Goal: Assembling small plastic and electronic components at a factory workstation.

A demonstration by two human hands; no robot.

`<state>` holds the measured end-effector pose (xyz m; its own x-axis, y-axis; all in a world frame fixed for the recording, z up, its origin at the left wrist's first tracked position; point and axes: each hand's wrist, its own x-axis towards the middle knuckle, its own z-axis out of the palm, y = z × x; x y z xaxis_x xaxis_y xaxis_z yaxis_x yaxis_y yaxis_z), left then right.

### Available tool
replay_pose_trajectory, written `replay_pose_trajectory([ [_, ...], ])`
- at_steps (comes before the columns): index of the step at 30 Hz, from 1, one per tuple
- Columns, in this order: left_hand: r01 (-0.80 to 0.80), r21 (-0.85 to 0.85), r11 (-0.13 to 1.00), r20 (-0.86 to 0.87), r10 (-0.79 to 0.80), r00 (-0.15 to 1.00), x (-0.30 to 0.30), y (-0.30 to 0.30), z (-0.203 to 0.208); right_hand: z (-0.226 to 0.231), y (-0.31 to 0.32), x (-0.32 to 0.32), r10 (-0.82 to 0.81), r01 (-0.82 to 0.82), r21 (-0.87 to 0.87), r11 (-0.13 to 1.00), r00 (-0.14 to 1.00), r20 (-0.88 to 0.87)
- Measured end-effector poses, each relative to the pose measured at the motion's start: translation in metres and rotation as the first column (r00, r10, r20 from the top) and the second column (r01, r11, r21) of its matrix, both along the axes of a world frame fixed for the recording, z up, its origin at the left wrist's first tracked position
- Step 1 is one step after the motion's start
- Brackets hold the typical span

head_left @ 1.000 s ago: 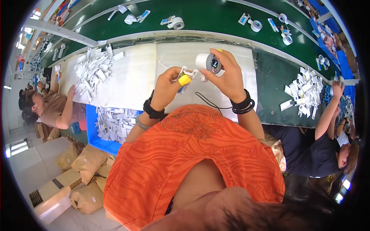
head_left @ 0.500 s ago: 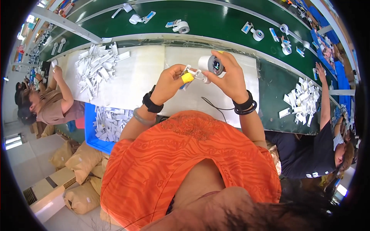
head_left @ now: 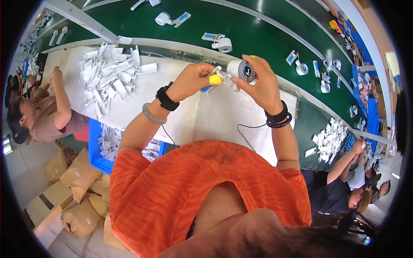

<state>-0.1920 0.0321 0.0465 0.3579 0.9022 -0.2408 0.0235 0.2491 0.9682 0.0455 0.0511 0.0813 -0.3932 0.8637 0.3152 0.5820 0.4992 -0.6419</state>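
My left hand [head_left: 191, 81] pinches the jointed white bracket end of a small device, and a bit of blue shows under the fingers. Yellow wrapping covers the thumb tip. My right hand [head_left: 263, 84] is closed round the device's white cylindrical head [head_left: 236, 69], whose dark round face is turned to the right. Bracket and head appear joined between the two hands, held above the pale work mat [head_left: 215, 114]. Left of my hands lies a heap of white plastic pieces [head_left: 114, 73] on the mat.
Beyond the mat runs a green conveyor [head_left: 258, 36] carrying several similar devices, one close by [head_left: 223, 44]. A blue bin [head_left: 95, 148] of white pieces stands beside my left arm. Another white heap [head_left: 329, 139] lies at right. A thin black cable [head_left: 245, 127] crosses the mat. People work on both sides.
Both hands keep hold of the device, with little shift in grip. The view has turned slightly, and devices on the conveyor appear further right. The co-worker at right has drawn an arm back from the conveyor.
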Motion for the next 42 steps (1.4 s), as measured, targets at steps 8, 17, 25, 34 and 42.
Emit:
replay_pose_trajectory([
  [8,0.038,0.042,0.998,0.096,-0.042,0.995,-0.049,0.088,-0.039,-0.014,0.093,-0.045,0.015,-0.013,-0.080,0.997,1.000,0.017],
  [17,0.063,-0.071,0.995,-0.045,-0.067,0.997,-0.078,0.177,-0.090,-0.075,0.193,-0.065,0.008,-0.004,-0.121,0.993,0.999,0.036],
  [25,-0.090,0.568,0.818,-0.431,0.389,0.814,-0.174,0.260,-0.143,-0.116,0.264,-0.052,-0.120,0.129,-0.100,0.987,0.988,0.095],
  [34,-0.006,0.502,0.865,-0.805,0.470,0.361,-0.275,0.283,-0.178,-0.164,0.315,0.002,-0.360,0.396,-0.406,0.823,0.918,0.166],
  [42,-0.497,0.343,0.797,-0.576,0.596,0.559,-0.260,0.267,-0.168,-0.161,0.261,-0.046,-0.148,0.140,-0.091,0.986,0.985,-0.088],
])
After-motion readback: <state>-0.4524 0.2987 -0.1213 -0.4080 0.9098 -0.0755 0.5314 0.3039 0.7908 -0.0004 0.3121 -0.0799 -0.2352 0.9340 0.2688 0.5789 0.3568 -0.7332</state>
